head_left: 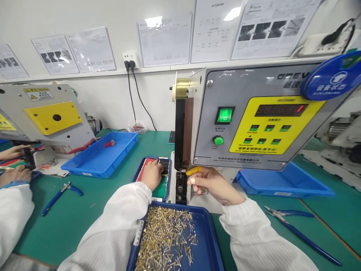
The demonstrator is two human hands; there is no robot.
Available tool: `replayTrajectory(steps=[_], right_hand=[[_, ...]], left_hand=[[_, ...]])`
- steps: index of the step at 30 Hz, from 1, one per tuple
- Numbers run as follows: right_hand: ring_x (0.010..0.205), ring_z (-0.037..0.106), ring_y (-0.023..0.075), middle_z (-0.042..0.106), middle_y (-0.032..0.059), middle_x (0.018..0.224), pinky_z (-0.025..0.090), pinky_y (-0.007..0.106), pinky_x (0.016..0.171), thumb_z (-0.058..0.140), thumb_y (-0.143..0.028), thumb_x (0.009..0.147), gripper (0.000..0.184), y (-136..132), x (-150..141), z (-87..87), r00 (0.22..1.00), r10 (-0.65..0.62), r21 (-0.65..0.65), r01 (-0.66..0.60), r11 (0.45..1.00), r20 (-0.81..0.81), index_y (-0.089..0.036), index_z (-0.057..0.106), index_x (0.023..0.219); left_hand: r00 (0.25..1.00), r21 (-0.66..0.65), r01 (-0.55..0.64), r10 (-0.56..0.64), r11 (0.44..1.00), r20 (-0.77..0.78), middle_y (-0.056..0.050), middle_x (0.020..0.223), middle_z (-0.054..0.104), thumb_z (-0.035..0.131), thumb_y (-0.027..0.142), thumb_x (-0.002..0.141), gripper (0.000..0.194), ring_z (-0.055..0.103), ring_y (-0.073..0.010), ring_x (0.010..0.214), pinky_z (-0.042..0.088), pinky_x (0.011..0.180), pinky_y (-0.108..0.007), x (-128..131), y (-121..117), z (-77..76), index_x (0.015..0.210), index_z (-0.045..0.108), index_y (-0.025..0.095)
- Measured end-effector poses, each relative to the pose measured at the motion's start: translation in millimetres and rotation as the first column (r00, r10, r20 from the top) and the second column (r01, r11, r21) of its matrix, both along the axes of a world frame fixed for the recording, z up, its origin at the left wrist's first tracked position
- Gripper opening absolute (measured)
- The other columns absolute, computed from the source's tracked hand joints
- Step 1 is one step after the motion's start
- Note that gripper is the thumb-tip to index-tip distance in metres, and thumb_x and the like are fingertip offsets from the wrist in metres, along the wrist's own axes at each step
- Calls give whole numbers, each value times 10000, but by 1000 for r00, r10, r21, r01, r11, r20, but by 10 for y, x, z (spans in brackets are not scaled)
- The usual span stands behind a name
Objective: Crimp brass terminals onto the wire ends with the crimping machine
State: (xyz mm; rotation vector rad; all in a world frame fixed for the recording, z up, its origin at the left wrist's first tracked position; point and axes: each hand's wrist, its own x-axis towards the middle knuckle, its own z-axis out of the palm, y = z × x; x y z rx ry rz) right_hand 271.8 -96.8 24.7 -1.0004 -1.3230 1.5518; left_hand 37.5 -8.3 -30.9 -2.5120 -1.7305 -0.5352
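Wires (160,189), thin and straight, lie in red, black and green bundles in a small tray (169,177) at the middle of the head view. The left hand (153,175) rests over them with curled fingers by the black ones, hiding part of the bundles. The right hand (210,182) is beside the dark metal die (180,188) of the machine, thumb and forefinger narrowly set, a wrinkled yellow cover (194,170) on one finger; whether either hand grips anything is too small to tell.

Just in front, a smooth blue plastic tray (205,235) bears a loose heap of shiny, brass-coloured, slender pins (160,241), thickest at its left. The machine (216,90), a grey box with a yellow panel and a lit green switch (225,115), overhangs the right hand and covers part of a shallow blue bin (282,182).

Blue-handled pliers (307,235) lie right of the right sleeve; cutters (55,200) lie left of the left sleeve on the green table (93,195). A co-worker's hands (18,174) show at far left.
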Motion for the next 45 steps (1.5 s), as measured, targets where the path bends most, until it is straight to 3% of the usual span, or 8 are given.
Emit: replayTrajectory(steps=[3,8,11,14,18,23,29,45], right_hand=[[454,516,81,643,34,571,418,204,428,731,-331,720,204,2,5,4,1000,15,-16,-14,1000,25,-129,716,741],[586,609,120,708,70,752,438,204,462,754,-330,688,225,15,-57,-44,994,-105,46,107,993,-37,-150,683,803],[534,567,98,692,49,710,406,201,450,736,-338,701,206,30,-133,-90,986,-166,91,167,982,-17,-153,681,771],[451,481,75,619,4,573,372,210,434,707,-370,716,219,33,-217,-113,973,-231,142,227,964,9,-154,680,704],[467,477,95,594,-4,566,377,226,439,687,-423,691,256,27,-291,-133,952,-305,177,297,938,19,-171,644,670],[447,462,99,561,-25,542,388,242,459,647,-477,707,297,14,-299,-165,939,-328,205,303,931,100,-183,609,685],[443,452,103,566,-21,558,393,250,457,658,-532,705,350,8,-336,-156,941,-335,201,320,926,43,-193,572,684],[459,457,113,554,-22,544,406,258,474,634,-548,731,364,16,-326,-167,937,-334,230,305,924,102,-195,562,682]], left_hand=[[999,18,21,-22,1000,32,-77,839,622,511,169,856,189,535,-221,859,405,769,-340,-13,6,-12,760,673,182],[996,81,53,-59,995,74,-76,798,610,526,156,851,178,533,-216,837,409,766,-344,-30,-8,-4,754,673,179],[989,166,82,-100,983,107,-69,761,592,514,170,870,195,521,-209,820,412,770,-349,-16,-75,45,741,659,179],[960,272,159,-213,949,181,-59,797,596,480,180,897,186,509,-200,844,420,781,-343,32,-202,129,793,634,179],[886,411,252,-380,876,267,-52,886,603,453,172,915,146,502,-185,883,429,783,-328,124,-385,237,870,592,176],[848,530,266,-457,805,268,-48,910,601,451,128,911,146,497,-176,888,430,776,-315,181,-493,289,939,581,187],[864,540,261,-443,800,239,-54,908,599,427,127,918,188,491,-174,854,426,759,-315,186,-513,289,945,602,190],[868,508,274,-437,817,235,-56,917,600,419,147,926,190,495,-178,868,426,773,-317,192,-522,289,929,605,187]])
